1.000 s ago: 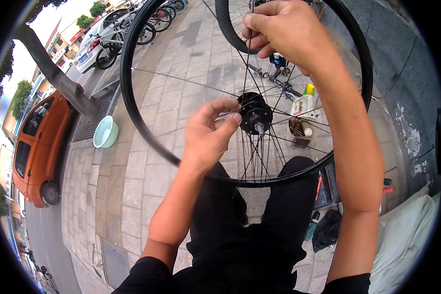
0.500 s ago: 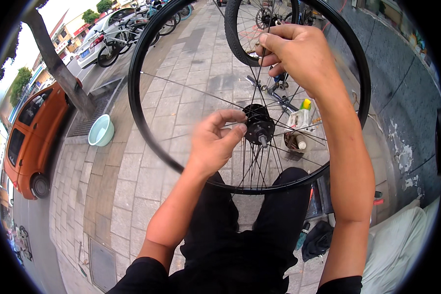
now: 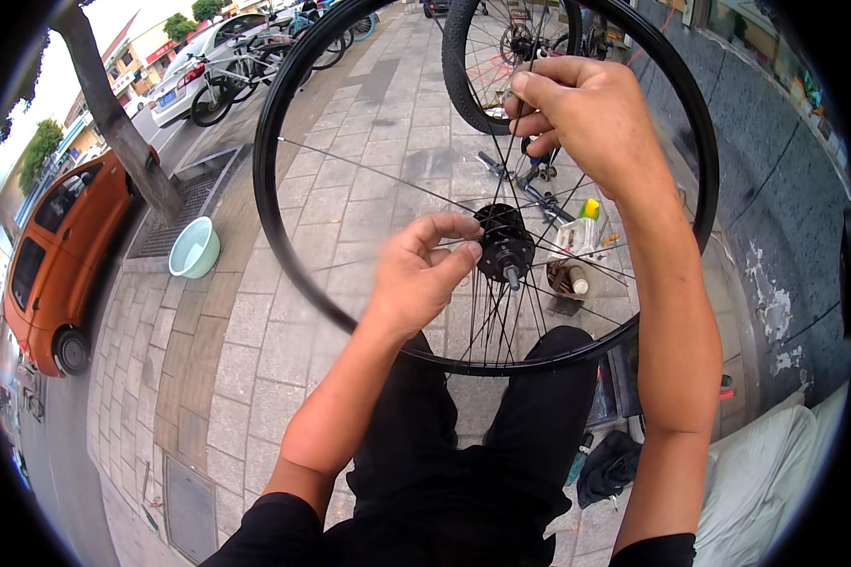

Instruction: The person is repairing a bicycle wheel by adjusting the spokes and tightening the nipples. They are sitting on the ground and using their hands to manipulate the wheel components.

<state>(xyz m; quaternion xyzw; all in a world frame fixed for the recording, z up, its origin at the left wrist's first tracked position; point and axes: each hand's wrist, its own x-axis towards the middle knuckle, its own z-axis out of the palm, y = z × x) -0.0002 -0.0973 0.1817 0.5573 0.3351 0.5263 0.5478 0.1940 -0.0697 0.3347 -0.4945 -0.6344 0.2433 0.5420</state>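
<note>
Head: 2 hands (image 3: 424, 269) (image 3: 607, 123) @ 1 whl (image 3: 505, 243).

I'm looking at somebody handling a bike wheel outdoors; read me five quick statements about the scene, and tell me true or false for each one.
1. The wheel has a black rim. True.
2. The left hand is at the hub. True.
3. The right hand is lower in the picture than the left. False: it is higher up.
4. The basin is bright red. False: it is pale blue-green.
5. The orange car is on the right side of the picture. False: it is on the left.
</note>
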